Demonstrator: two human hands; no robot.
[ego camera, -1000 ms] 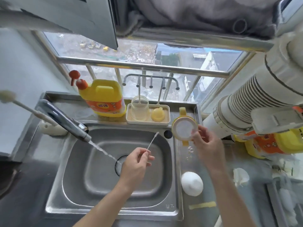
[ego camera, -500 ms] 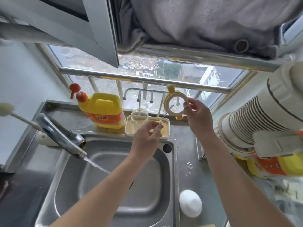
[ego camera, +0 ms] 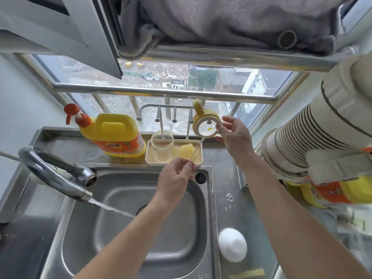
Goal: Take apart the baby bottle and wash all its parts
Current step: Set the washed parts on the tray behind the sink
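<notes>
My right hand [ego camera: 235, 137] holds the yellow handled bottle collar [ego camera: 205, 125] by its rim, up at the pegs of the drying rack [ego camera: 161, 111]. My left hand [ego camera: 175, 178] pinches a thin clear straw [ego camera: 196, 150] that slants up toward the collar. On the cream rack tray [ego camera: 198, 160] stand the clear bottle body [ego camera: 162, 146], mouth up on a peg, and a yellow cap-like part [ego camera: 186, 152]. Below lies the steel sink [ego camera: 141, 228], with water running from the faucet [ego camera: 58, 176].
A yellow detergent jug [ego camera: 114, 135] with a red pump stands left of the tray. A white dome-shaped object [ego camera: 232, 247] lies on the counter right of the sink. A large ribbed white duct [ego camera: 314, 133] and another yellow jug [ego camera: 332, 192] crowd the right side.
Both hands have risen from over the sink to the drying rack. The collar went up and back to the pegs, and the straw followed it.
</notes>
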